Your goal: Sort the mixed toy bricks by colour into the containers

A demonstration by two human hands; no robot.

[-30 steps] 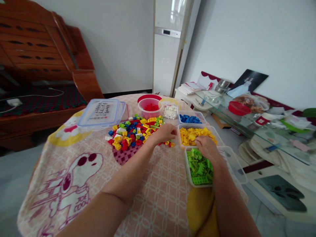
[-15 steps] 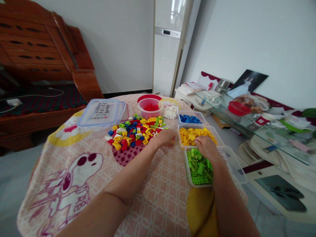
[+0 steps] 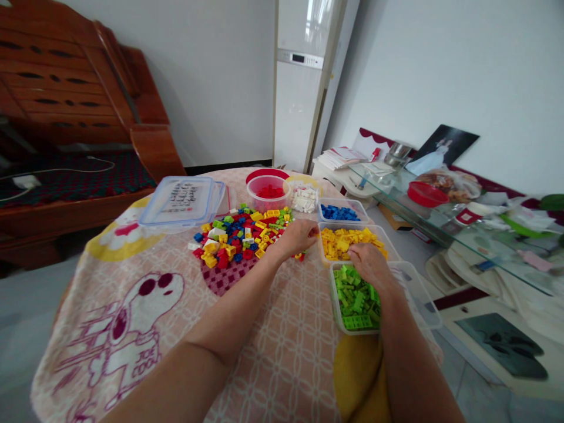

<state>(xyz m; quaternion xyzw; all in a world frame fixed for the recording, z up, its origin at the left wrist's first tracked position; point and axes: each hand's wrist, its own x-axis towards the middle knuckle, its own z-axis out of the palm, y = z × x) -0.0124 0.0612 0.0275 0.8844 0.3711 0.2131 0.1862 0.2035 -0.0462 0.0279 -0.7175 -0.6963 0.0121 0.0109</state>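
Observation:
My left hand (image 3: 299, 236) is at the left rim of the clear box of yellow bricks (image 3: 344, 242), its fingers pinched on something too small to make out. Over the right part of that box rests my right hand (image 3: 369, 262), fingers closed at the yellow bricks; what they grip is hidden. Nearer to me stands a box of green bricks (image 3: 358, 296), partly behind my right wrist. A mixed pile of coloured bricks (image 3: 240, 238) lies left of my left hand.
Beyond are a box of blue bricks (image 3: 339, 212), a round tub of red bricks (image 3: 269, 192) and a heap of white bricks (image 3: 304, 198). Clear lids (image 3: 178, 201) lie at the back left. A cluttered glass shelf (image 3: 467, 241) stands to the right.
My left hand has moved up and slightly right, to the edge of the yellow bricks' box. My right hand has hardly moved.

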